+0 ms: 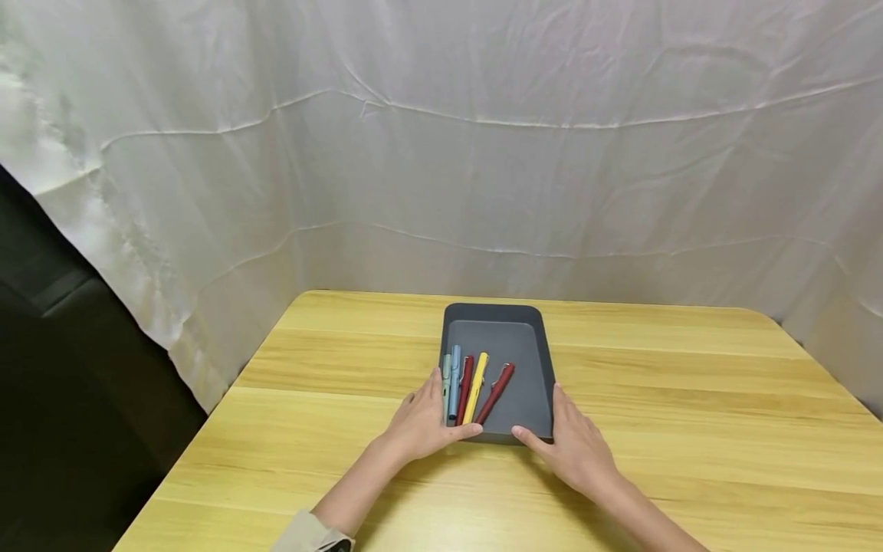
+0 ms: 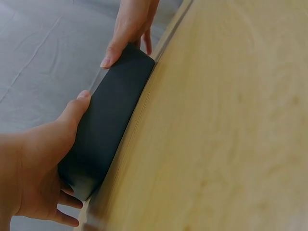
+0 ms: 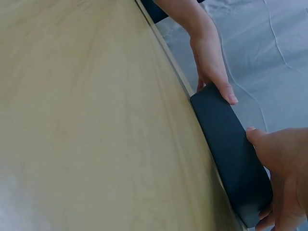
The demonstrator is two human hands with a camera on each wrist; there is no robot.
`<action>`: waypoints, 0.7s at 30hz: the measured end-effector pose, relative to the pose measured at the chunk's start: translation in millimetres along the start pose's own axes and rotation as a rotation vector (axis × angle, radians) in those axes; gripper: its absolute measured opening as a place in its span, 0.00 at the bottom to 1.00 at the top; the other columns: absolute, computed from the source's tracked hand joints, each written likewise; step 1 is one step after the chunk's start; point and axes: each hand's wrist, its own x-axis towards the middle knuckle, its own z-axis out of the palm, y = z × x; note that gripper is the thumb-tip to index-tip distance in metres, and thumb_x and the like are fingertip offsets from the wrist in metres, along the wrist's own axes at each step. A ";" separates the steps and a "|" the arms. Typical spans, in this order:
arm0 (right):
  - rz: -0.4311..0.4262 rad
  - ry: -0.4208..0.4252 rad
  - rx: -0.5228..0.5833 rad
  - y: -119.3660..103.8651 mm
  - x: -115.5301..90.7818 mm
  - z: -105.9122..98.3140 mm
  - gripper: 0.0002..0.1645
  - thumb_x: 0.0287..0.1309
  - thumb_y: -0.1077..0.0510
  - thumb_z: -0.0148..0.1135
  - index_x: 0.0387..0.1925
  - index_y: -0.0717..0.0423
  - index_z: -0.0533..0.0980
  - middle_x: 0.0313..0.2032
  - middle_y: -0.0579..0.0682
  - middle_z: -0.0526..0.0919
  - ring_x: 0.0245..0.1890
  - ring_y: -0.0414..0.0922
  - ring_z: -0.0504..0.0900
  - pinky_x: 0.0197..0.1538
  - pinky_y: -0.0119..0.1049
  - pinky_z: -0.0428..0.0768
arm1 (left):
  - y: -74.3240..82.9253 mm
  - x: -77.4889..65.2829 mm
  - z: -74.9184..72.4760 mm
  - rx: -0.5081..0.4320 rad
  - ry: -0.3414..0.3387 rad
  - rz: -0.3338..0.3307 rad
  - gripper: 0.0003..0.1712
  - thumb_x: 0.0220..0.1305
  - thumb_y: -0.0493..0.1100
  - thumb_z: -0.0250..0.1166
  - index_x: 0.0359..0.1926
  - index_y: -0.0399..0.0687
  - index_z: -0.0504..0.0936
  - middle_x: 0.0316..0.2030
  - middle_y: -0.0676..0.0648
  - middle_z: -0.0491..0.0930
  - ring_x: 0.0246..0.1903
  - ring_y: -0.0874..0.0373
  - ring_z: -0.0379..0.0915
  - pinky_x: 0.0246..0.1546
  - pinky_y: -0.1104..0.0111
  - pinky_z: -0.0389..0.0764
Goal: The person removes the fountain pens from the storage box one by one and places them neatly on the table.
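A dark grey rectangular tray (image 1: 491,336) sits on the table between both hands. My left hand (image 1: 419,426) grips its near left corner, fingers along the side wall and thumb at the front rim. At the near right corner, my right hand (image 1: 581,448) holds the tray in the same way. Several capped pens lie in the tray's left and middle part: a green pen (image 1: 446,389), a blue pen (image 1: 454,383), a dark red pen (image 1: 465,383), a yellow pen (image 1: 476,389) and another dark red pen (image 1: 497,392) lying aslant. Both wrist views show the tray's front wall (image 2: 108,115) with a thumb at either end.
The wooden table (image 1: 690,383) has rounded far corners. White curtains (image 1: 483,176) hang behind it and along its sides. A black object (image 1: 69,368) stands beyond the table's left edge.
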 end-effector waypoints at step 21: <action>-0.240 0.104 0.141 -32.9 47.0 -5.2 0.20 0.51 0.54 0.67 0.45 0.60 0.78 0.41 0.57 0.76 0.42 0.55 0.75 0.42 0.50 0.74 | 5.2 27.6 -1.6 0.067 0.153 0.026 0.49 0.61 0.66 0.53 0.67 0.31 0.54 0.67 0.34 0.49 0.65 0.40 0.45 0.59 0.47 0.53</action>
